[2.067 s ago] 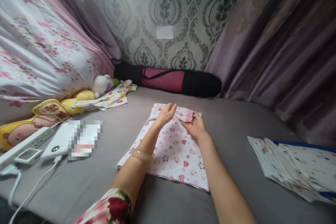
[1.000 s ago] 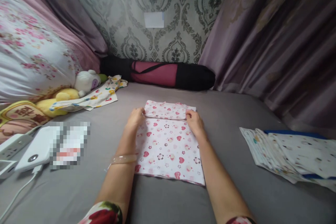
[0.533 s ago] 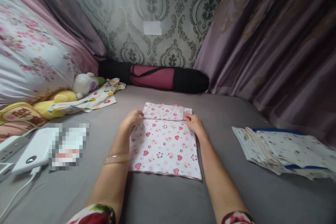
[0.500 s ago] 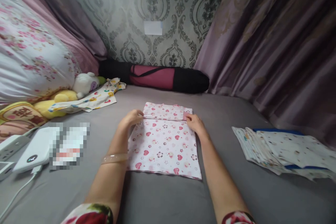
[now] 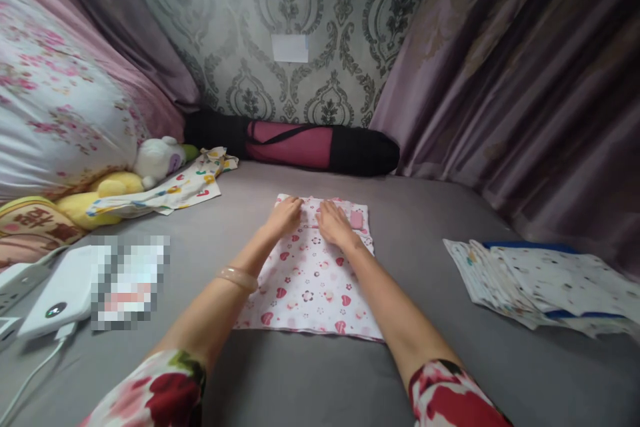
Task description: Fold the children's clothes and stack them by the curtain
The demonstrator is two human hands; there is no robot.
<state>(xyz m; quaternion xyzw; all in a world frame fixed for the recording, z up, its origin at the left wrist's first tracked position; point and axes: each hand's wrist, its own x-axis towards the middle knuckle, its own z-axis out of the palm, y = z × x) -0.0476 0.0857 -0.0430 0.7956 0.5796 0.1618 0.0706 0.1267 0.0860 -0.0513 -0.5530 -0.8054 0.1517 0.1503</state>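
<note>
A white cloth [image 5: 310,283] printed with pink hearts and flowers lies spread in front of me, its far edge folded over into a strip. My left hand [image 5: 287,215] rests on the left part of that strip, fingers pointing away from me and pressing the fabric. Beside it, my right hand [image 5: 335,221] lies on the middle of the strip with its fingers extended. Just right of that hand a small pink patch [image 5: 357,220] shows on the fold. Neither hand grips the cloth; my fingertips are partly hidden.
Folded patterned cloths [image 5: 550,280] are stacked at the right. On the left lie a white power bank [image 5: 63,293] with a cable, a blurred packet [image 5: 133,280], plush toys [image 5: 157,160] and a printed cloth [image 5: 195,183]. A long black-and-maroon bag [image 5: 290,143] lies along the wall.
Both hands have let go of the ends of the folded strip and moved inward onto its top, close together. The pink patch, formerly under my right fingers, is now uncovered.
</note>
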